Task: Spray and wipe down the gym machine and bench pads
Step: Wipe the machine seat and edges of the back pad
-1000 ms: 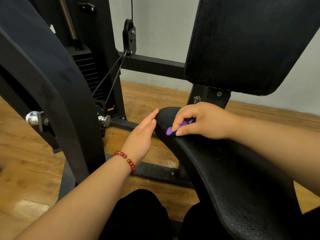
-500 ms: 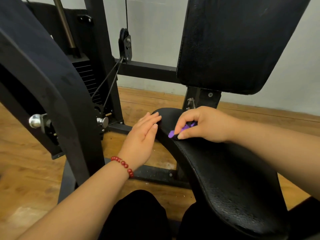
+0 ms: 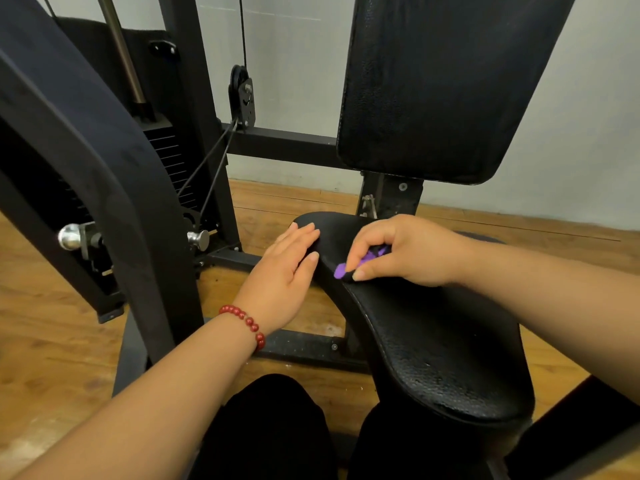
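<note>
Seat pad (image 3: 433,341) of black pebbled vinyl, starting close in at lower right and curving away to a narrow far end in the middle of the view. Beside its near end, two knees in black trousers (image 3: 270,427), over a wooden floor (image 3: 52,341). Under the pad's middle, a black base bar (image 3: 304,344) lying on that floor. Reaching in from lower left, a bare forearm with a bracelet (image 3: 246,322) of red beads at the wrist. Further along, left hand (image 3: 284,275) laid flat against the left edge of the pad's far end, fingers straight and together, grasping nothing. Just right of it, right hand (image 3: 405,251) on top of the pad, fingers curled and pinching a purple cloth (image 3: 341,270), pressed onto the vinyl; only small bits of cloth showing past the fingers. Off to the left, a broad curved black arm (image 3: 86,150) of the machine, with a shiny knob (image 3: 71,235) on one side and a smaller metal pin (image 3: 199,239) on the other. Beyond the hands, an upright post (image 3: 391,195) carrying the back pad (image 3: 443,84), tall, black, slightly tilted. Farther left, a weight stack (image 3: 166,147) and a pulley (image 3: 242,95) on the black frame. Last, a pale wall (image 3: 571,133).
</note>
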